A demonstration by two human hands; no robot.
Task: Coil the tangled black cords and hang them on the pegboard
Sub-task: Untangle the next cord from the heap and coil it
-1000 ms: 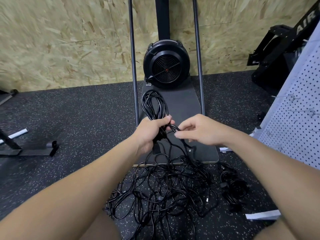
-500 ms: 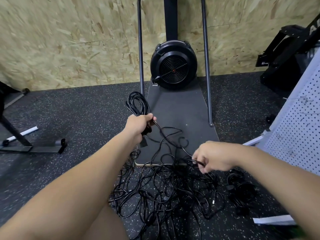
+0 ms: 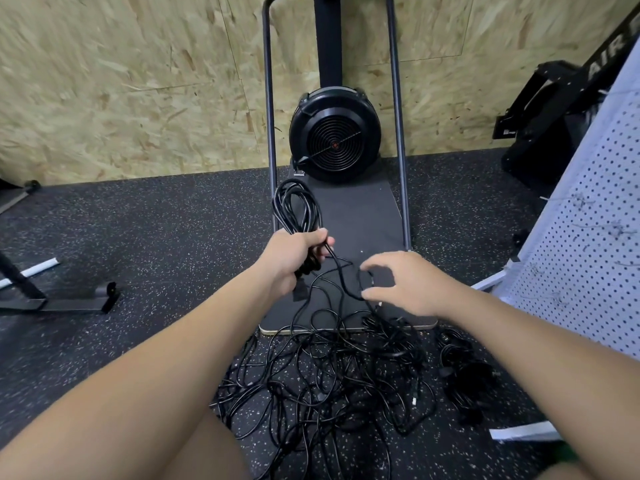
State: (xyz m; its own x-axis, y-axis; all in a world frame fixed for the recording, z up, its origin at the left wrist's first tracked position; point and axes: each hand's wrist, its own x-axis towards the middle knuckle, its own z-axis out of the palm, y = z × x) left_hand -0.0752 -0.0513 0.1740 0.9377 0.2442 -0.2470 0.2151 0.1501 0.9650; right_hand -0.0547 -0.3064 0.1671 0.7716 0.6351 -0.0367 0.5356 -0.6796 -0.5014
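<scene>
My left hand [image 3: 294,258] is closed around a black cord coil [image 3: 297,207] whose loops stand up above the fist. From that fist a strand runs down and right to my right hand [image 3: 403,284], which pinches the cord between thumb and curled fingers. Below both hands a tangled pile of black cords [image 3: 325,372] sprawls on the speckled floor. A smaller black cord bundle [image 3: 462,375] lies to the pile's right. The white pegboard [image 3: 585,258] leans at the right edge, with several small metal hooks on it.
A black fan machine [image 3: 334,133] with two upright tubes stands on a dark platform [image 3: 360,216] straight ahead against the chipboard wall. A black metal frame foot [image 3: 69,301] lies at left. Black equipment [image 3: 554,109] sits at the far right. A white strip [image 3: 523,432] lies on the floor.
My right hand dropped from beside the left down toward the pile, then came back up holding a length of cord. The left hand has kept its hold on the coil.
</scene>
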